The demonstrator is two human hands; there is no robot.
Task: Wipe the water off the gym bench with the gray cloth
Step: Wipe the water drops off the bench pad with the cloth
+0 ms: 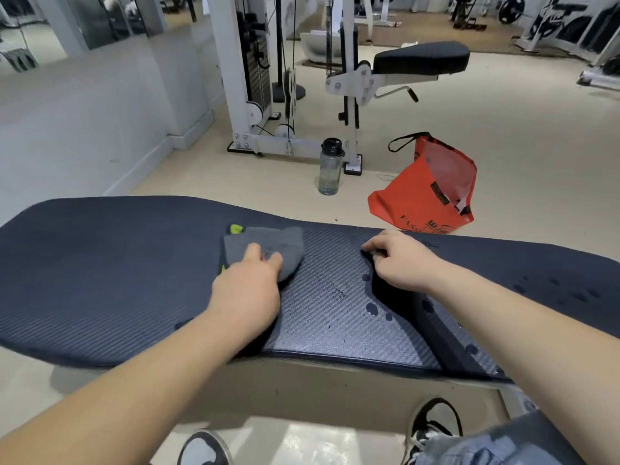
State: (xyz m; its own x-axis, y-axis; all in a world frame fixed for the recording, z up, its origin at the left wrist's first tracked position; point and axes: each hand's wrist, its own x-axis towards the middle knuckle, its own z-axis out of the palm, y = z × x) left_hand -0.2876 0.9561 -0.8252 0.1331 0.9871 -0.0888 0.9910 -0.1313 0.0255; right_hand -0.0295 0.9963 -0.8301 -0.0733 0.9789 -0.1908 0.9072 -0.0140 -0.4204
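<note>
The dark blue gym bench (110,273) runs across the view in front of me. A gray cloth (268,245) with a yellow-green tag lies bunched on its middle. My left hand (246,290) lies on the cloth's near edge, thumb and fingers gripping it. My right hand (401,260) rests on the bench by the dark gap between the pads, fingers loosely bent, holding nothing. Water drops (372,309) sit between my hands. More wet spots (570,293) show on the right part of the pad.
On the floor beyond the bench stand a clear water bottle (330,169) and an open orange bag (426,193). A white cable machine (248,95) with a black seat (421,58) is further back. My shoes (432,427) are below the bench.
</note>
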